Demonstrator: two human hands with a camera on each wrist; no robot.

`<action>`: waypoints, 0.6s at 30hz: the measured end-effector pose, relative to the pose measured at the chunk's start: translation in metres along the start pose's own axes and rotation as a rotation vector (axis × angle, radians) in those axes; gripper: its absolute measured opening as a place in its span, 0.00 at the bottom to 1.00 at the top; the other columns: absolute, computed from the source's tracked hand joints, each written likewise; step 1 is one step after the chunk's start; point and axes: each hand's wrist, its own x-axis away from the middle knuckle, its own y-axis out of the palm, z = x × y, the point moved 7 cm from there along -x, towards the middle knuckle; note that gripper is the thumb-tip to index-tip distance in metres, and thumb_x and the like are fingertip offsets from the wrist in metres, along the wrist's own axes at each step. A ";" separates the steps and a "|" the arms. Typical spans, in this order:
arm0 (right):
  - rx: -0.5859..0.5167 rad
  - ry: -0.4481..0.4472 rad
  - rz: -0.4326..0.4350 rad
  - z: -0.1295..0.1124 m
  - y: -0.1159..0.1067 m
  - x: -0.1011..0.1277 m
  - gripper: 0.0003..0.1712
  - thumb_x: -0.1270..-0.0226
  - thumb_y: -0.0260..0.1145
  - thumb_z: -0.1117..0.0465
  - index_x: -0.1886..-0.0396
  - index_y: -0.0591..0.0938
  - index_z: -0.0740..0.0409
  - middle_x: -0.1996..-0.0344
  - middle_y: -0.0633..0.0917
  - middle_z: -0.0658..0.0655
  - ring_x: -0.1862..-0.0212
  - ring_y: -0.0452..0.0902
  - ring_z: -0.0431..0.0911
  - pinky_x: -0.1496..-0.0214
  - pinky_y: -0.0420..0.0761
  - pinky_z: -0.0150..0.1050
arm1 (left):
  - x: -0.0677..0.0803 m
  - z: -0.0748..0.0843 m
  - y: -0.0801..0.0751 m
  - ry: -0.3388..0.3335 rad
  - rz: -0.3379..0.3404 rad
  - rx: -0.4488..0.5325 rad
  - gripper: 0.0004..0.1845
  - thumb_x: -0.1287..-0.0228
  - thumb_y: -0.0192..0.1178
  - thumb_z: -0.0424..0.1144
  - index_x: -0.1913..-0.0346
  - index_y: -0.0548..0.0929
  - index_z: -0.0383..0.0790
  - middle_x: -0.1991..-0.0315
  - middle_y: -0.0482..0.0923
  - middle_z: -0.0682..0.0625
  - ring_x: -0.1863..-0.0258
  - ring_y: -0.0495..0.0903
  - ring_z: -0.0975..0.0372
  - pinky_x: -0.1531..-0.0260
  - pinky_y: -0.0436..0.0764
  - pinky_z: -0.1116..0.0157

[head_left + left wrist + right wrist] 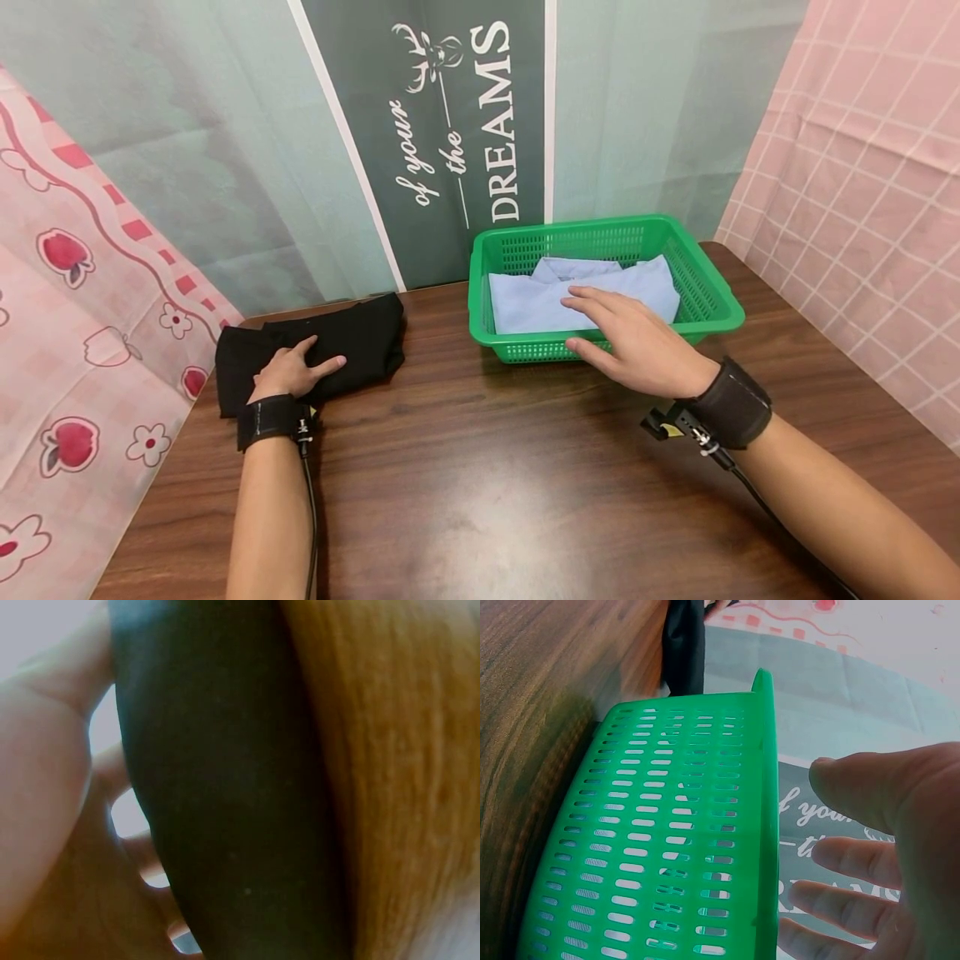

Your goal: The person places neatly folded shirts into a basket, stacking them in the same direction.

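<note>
A folded black garment (352, 342) lies on the table at the left. My left hand (288, 371) rests on top of it, thumb and fingers spread. Up close in the left wrist view, the black fabric (232, 780) fills the middle, with the fingers touching its far side. A light blue folded collared shirt (525, 304) sits inside the green plastic basket (487, 340). Over the basket's near rim hovers my right hand (637, 346), its fingers extended and holding nothing. The right wrist view shows that hand (922, 847) beside the basket's slotted wall (652, 825), apart from it.
The brown wooden table (450, 475) spreads in front of both arms. A green-grey curtain with white lettering (502, 125) hangs behind it. Pink patterned cloth (75, 333) borders the left side, and pink checked cloth (862, 167) the right.
</note>
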 end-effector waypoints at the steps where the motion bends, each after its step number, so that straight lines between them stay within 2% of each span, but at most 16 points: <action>1: 0.001 -0.001 0.001 0.000 0.000 0.000 0.33 0.23 0.68 0.52 0.25 0.74 0.61 0.25 0.74 0.68 0.26 0.72 0.64 0.27 0.71 0.66 | 0.000 0.000 0.000 0.000 0.000 -0.002 0.55 0.26 0.49 0.73 0.14 0.45 0.38 0.21 0.41 0.16 0.21 0.44 0.23 0.30 0.46 0.19; 18: 0.005 -0.015 -0.010 -0.003 0.002 0.000 0.33 0.24 0.69 0.52 0.26 0.75 0.61 0.26 0.75 0.67 0.27 0.73 0.64 0.28 0.72 0.65 | 0.002 0.001 -0.001 0.010 0.008 -0.029 0.54 0.26 0.50 0.73 0.16 0.53 0.35 0.21 0.47 0.17 0.22 0.48 0.25 0.31 0.51 0.20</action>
